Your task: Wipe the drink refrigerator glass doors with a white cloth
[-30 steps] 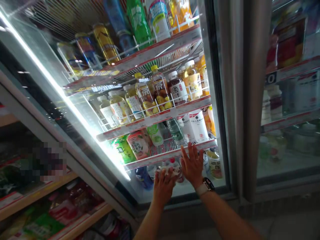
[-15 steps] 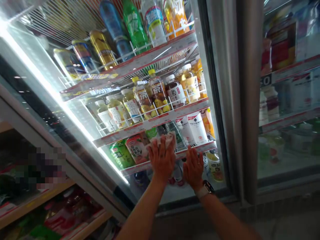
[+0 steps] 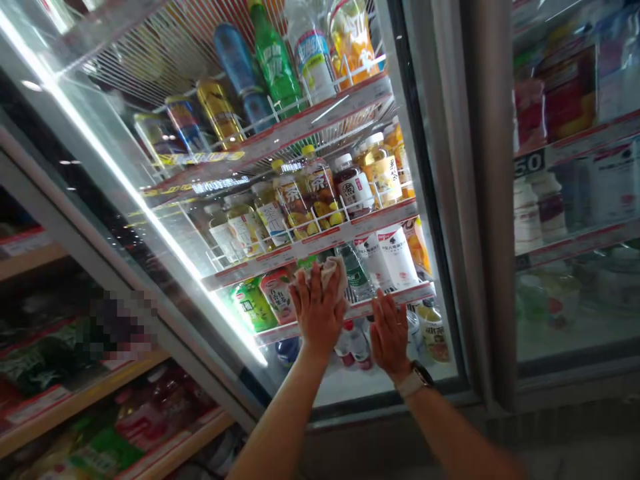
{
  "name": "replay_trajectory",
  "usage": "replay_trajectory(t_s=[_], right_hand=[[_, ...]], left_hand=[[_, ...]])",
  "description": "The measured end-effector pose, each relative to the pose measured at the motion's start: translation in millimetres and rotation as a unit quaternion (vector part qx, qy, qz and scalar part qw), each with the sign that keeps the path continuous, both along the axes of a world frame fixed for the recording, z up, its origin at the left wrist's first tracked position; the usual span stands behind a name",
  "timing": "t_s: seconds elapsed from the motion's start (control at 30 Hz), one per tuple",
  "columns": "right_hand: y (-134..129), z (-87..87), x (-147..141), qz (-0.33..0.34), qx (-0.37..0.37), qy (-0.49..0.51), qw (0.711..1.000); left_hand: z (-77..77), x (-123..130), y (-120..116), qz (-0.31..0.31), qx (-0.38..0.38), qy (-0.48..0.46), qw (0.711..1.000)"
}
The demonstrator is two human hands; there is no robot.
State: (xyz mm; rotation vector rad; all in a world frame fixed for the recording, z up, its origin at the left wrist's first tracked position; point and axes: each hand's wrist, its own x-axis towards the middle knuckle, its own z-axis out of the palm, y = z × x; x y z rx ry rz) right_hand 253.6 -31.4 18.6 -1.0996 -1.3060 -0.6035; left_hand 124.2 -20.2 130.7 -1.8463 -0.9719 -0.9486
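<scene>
My left hand [image 3: 319, 317] presses a pale crumpled cloth [image 3: 335, 272] against the glass door [image 3: 345, 395] of a lit drinks fridge. Its fingers are spread over the cloth, which sticks out past the fingertips. To the right, my right hand [image 3: 390, 332] rests flat on the glass with fingers stretched out and nothing in it. A watch [image 3: 421, 375] is on the right wrist. Behind the glass near the hands stand white cartons [image 3: 397, 257], a clear bottle [image 3: 356, 272], and green [image 3: 251, 305] and pink drink packs [image 3: 277, 293].
Bottles and cans line the fridge shelves [image 3: 320, 243] behind the glass. A metal door frame [image 3: 487, 200] runs down the right side, with another glass-fronted fridge section beyond it. At the lower left, wooden-edged shelves [image 3: 85, 397] hold packaged goods.
The cloth and my left hand have shifted slightly left across the glass. My right hand stays nearly in place. The view has tilted and moved a little.
</scene>
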Motion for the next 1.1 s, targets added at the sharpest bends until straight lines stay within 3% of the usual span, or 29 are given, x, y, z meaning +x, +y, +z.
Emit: replay_trajectory(t_s=[0.1, 0.2, 0.3, 0.4, 0.47, 0.53, 0.7, 0.83, 0.97, 1.1], right_hand=[[-4.3, 4.2, -2.7, 0.008, -0.005, 0.016, 1.0], [-13.6, 12.8, -8.7, 0.068, 0.055, 0.018, 0.996], [-23.1, 22.3, -17.1, 0.194, 0.091, -0.009, 0.977], [-27.1, 28.6, -24.9, 0.245, 0.041, 0.016, 0.969], [-27.1, 30.9, -29.6, 0.24, 0.009, 0.034, 0.97], [-26.5, 32.7, -35.1, 0.227, -0.023, 0.03, 0.973], [-26.6, 38.6, -51.9, 0.143, -0.069, -0.024, 0.987], [-24.4, 40.8, -65.4, 0.094, -0.074, -0.04, 0.992], [-19.5, 41.5, -79.3, 0.062, -0.057, -0.014, 0.996], [-15.9, 50.2, -90.7, 0.036, -0.035, 0.022, 0.999]], left_hand=[[5.9, 15.9, -0.2, -0.01, 0.01, -0.028, 1.0], [-12.8, 21.7, -5.2, -0.015, 0.001, -0.016, 1.0], [-32.8, 19.4, -12.3, -0.038, -0.008, -0.004, 0.999], [-39.2, 7.1, -22.2, -0.135, -0.053, -0.028, 0.989], [-34.0, -10.2, -29.8, -0.203, -0.109, -0.044, 0.972], [-22.9, -36.6, -35.1, -0.218, -0.135, -0.047, 0.965], [7.9, -131.2, -20.9, -0.08, -0.048, -0.077, 0.993], [9.2, -188.7, 11.7, 0.008, -0.018, -0.078, 0.997], [-4.7, -199.6, 32.6, 0.027, 0.042, -0.082, 0.995], [-11.9, -193.5, 32.8, 0.044, 0.049, -0.081, 0.995]])
